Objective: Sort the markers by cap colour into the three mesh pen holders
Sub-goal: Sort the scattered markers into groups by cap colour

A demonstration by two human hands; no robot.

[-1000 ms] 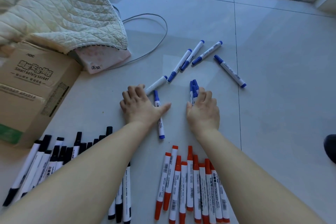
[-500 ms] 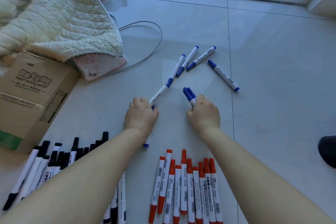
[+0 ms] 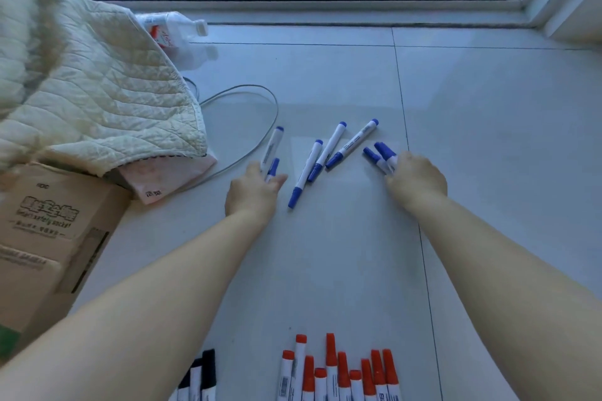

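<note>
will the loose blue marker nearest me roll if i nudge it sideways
Probably: the blue marker looks round-barrelled and lies flat on the smooth glossy floor. It likely stays stiff and light, and could bump the two markers lying beside it.

red-capped markers (image 3: 338, 374) and black-capped markers (image 3: 200, 378) cut off by bottom edge; box print (image 3: 49, 215) blurred.
</note>
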